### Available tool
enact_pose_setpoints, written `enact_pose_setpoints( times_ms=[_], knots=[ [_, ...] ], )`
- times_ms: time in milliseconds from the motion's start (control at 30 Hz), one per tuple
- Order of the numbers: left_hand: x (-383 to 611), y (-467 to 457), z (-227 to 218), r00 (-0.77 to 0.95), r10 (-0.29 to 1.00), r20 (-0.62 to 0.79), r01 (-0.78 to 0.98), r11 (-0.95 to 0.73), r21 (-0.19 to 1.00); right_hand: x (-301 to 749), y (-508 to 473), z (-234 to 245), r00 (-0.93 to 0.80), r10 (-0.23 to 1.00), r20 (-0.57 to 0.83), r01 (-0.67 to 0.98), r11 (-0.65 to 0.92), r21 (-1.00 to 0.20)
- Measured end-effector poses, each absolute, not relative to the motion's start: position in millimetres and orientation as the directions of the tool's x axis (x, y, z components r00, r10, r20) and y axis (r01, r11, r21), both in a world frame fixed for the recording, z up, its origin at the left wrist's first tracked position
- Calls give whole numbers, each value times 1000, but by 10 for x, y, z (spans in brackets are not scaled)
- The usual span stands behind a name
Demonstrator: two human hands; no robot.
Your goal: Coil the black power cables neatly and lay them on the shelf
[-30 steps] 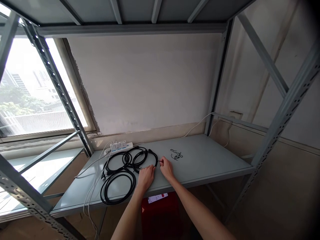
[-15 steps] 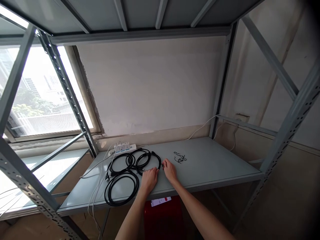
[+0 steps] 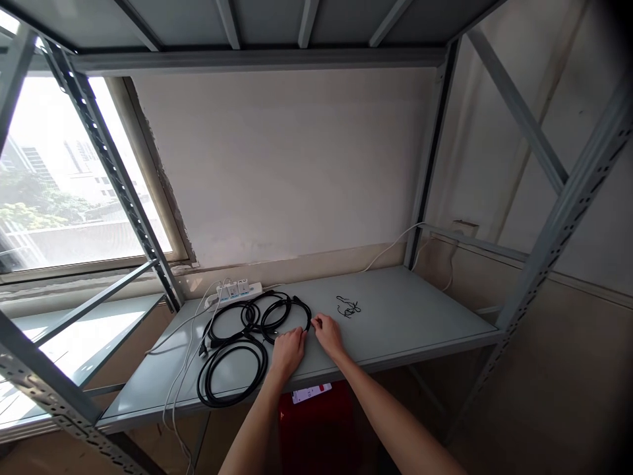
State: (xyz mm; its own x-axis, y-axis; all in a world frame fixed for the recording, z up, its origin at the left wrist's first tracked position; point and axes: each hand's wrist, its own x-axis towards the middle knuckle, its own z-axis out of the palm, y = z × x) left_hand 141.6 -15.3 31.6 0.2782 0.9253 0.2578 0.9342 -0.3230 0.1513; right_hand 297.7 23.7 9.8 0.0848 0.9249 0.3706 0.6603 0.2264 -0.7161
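Compared with 0.5 s ago, the whole scene sits slightly further left in the frame, and the 3 coils of black cable lie in the same arrangement. At lower centre, the left hand (image 3: 289,351) remains at the near edge of the right-hand coil (image 3: 308,312), thumb and fingers drawn narrow around the cable. The right hand (image 3: 326,333) has come closer to that coil's right edge; its fingertips are pinched together beside it, where a small dark bit showed before. (Whether they grip anything now, I cannot tell.)

From the left, a bright window (image 3: 74,171) fills the upper left, crossed by a perforated metal post (image 3: 111,165). Thin white cables (image 3: 173,412) run across the left end of the shelf (image 3: 395,297), some dropping over its front edge. They cross the left side of the rear-left coil (image 3: 250,313), partly in its way. The front-left coil (image 3: 264,358) lies nearer the edge, and behind the group, against the wall, rests a white power strip (image 3: 247,290) with plugs in it. The left hand hides part of the right-hand coil. Below the shelf, at bottom centre, is a red object (image 3: 316,429) with a pale label (image 3: 310,394), partly behind the forearms. Right of the hands lies a loose tangle of thin black strands (image 3: 352,309). Further right stands another perforated post (image 3: 558,244), with a slanting brace (image 3: 519,112) meeting it.
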Motion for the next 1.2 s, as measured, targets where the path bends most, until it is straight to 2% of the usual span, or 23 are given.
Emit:
enact_pose_setpoints(
  times_ms=[267, 600, 933, 1200],
  knots=[
    [1416, -139, 291, 272, 923, 272, 933, -322, 162, 2977, 259, 66, 119, 917, 381, 612, 235, -756],
    [1422, -150, 315, 273, 923, 270, 933, -323, 161, 2947, 269, 105, 101, 917, 386, 764, 177, -620],
    [1413, -141, 294, 288, 913, 290, 931, -338, 140, 2915, 205, 220, 85, 948, 306, 830, 103, -549],
    [1414, -139, 288, 283, 913, 294, 931, -336, 144, 2942, 224, 169, 35, 950, 312, 797, 162, -582]
  ],
)
